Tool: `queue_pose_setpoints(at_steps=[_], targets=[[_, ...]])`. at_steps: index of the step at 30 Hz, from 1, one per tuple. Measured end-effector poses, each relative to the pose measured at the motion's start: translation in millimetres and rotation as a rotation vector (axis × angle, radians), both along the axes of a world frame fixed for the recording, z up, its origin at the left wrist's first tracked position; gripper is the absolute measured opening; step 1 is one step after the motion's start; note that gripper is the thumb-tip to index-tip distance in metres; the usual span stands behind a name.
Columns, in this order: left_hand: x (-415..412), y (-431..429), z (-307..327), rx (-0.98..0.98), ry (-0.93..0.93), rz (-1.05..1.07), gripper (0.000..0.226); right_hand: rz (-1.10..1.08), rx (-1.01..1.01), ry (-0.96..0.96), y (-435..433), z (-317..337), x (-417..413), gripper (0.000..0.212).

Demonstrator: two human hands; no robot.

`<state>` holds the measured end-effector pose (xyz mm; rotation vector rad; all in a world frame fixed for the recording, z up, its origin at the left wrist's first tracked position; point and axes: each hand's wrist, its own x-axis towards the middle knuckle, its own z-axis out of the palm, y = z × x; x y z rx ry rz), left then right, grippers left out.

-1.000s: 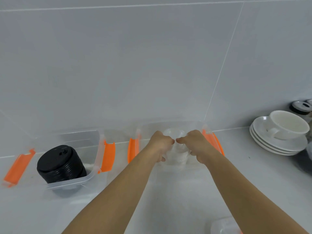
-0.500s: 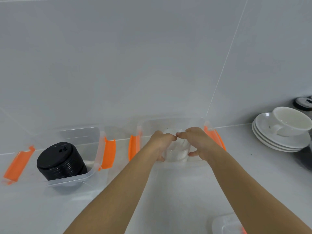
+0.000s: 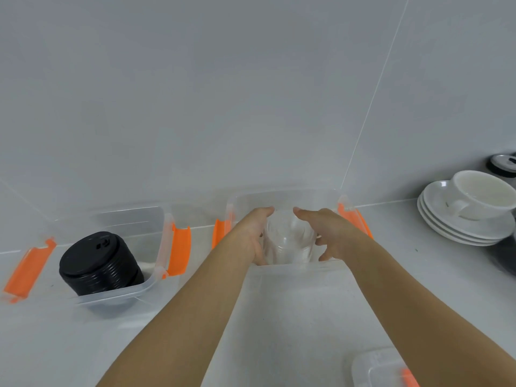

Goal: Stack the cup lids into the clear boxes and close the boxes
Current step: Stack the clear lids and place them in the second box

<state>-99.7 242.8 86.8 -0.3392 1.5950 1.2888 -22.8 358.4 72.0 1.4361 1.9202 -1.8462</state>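
White counter (image 3: 307,317) carries two clear boxes (image 3: 134,219), saucers (image 3: 458,227)

Head view, single: taken from above, faced forward and down at the white counter (image 3: 279,317) and tiled wall (image 3: 195,93); forearms seen close.

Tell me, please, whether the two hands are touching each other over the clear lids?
Apart: the head view shows the left hand and right hand separated, clear lids visible between their fingertips.

Wall (image 3: 195,93) of large pale grey glossy tiles with thin white grout lines. Worktop (image 3: 418,275) pale grey, meeting the wall along a white seam. Lighting even and diffuse. Stacked white saucers (image 3: 458,230) with cup (image 3: 483,194) at right edge
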Motion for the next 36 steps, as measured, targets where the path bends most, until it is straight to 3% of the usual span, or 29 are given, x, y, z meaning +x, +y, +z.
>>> queue_pose_setpoints(at_steps=[5,8,10,15,22,26,29,36], targets=[[-2,-3,-4,-0.030,-0.033,-0.061,0.076,0.055,-0.028,-0.032,4,-3,0,0.061],[-10,1,-16,-0.050,-0.045,-0.051,0.092,0.105,0.003,-0.058,4,-1,1,0.055],[-8,1,-11,-0.077,-0.027,-0.051,0.088,0.119,0.025,-0.056,6,0,1,0.050],[-4,0,-5,-0.070,0.015,-0.038,0.089,0.115,-0.011,-0.057,5,1,0,0.060],[4,-1,8,0.015,-0.003,-0.036,0.038,0.054,-0.081,0.009,1,2,1,0.067],[3,-2,9,0.049,-0.057,0.041,0.057,0.060,-0.055,0.008,1,4,2,0.073],[5,-2,12,0.050,-0.034,0.108,0.036,0.035,-0.042,0.043,0,6,3,0.073],[10,-6,47,0.122,0.149,0.035,0.059,0.014,0.212,0.104,6,27,2,0.061]])
